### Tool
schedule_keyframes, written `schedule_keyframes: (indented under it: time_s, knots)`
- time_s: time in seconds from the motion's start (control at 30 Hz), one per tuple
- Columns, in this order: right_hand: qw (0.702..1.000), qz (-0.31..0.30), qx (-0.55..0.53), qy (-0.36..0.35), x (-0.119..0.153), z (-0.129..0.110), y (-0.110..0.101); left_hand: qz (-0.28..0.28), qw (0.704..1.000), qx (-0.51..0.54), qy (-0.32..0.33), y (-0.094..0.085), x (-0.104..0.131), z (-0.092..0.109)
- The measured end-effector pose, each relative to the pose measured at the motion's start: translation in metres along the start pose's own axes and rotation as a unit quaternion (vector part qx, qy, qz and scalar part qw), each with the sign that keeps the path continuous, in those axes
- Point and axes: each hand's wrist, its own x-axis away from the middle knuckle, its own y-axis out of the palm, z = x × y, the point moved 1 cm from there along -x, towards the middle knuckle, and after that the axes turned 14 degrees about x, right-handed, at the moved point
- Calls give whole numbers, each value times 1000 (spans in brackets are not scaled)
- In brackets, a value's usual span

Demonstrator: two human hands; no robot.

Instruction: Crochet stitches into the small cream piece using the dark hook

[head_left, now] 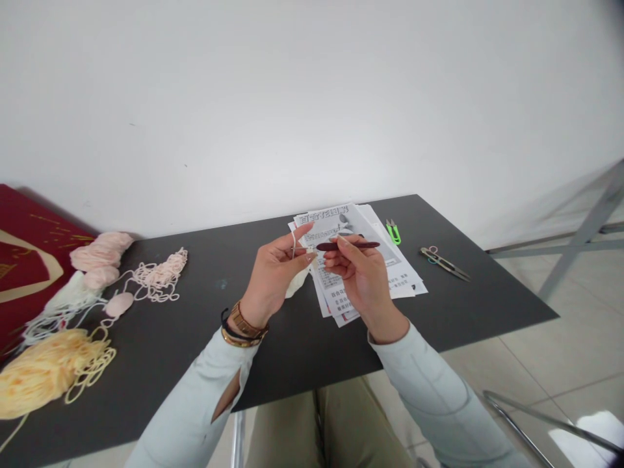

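My right hand (358, 270) is closed around the dark red handle of a crochet hook (348, 246), which lies nearly level and points left. My left hand (277, 270) pinches a small piece of white crochet work (296, 283), part of which hangs below the fingers. A strand of white yarn (294, 242) runs up over the raised left index finger. The hook's tip meets the work between the two hands; the stitches there are too small to make out. Beneath the hands lie printed pattern sheets (331, 299), partly covered by them.
Pale pink yarn (160, 276), more pink balls (101, 257), white yarn (73, 296) and a yellow skein (49, 370) lie at the left beside a red bag (34, 260). Green thread snips (392, 232) and metal snips (444, 263) rest to the right on the dark table (482, 305).
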Motion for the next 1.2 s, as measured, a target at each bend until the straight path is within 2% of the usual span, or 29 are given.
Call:
schedule_keyframes:
  time_s: [0.17,0.27,0.33,0.4,0.47,0.53,0.57,0.63,0.7,0.8,0.9,1.03,1.2]
  knots:
    - [1000,15,2,-5,-1,0,-2,29,998,-49,19,-6,0,-1]
    - [999,24,15,-22,-2,1,-2,61,991,-103,56,-8,-1,-4]
    - [997,29,39,-58,0,4,-2,82,986,-121,85,-6,-1,-6]
    - [987,41,89,-129,4,8,-1,101,985,-98,97,-3,-1,-9]
    - [950,65,176,-249,10,12,-1,108,990,-34,88,0,-2,-10]
    - [876,29,275,-395,15,15,0,94,992,47,66,3,-3,-9]
    - [845,10,307,-437,17,16,0,82,992,84,52,3,-3,-7]
    - [820,-2,319,-476,18,16,-1,57,988,140,13,4,-3,-2]
    - [841,-3,290,-457,16,13,-2,31,985,168,-31,2,-3,4]
    - [918,-22,198,-343,12,8,-2,-9,981,175,-82,0,-2,12]
    - [962,-48,106,-246,7,5,-2,-41,981,166,-94,0,-1,18]
    - [978,-59,49,-195,5,0,-5,-78,981,159,-83,3,1,23]
    - [979,-62,44,-191,7,-5,-6,-110,981,142,-78,2,3,27]
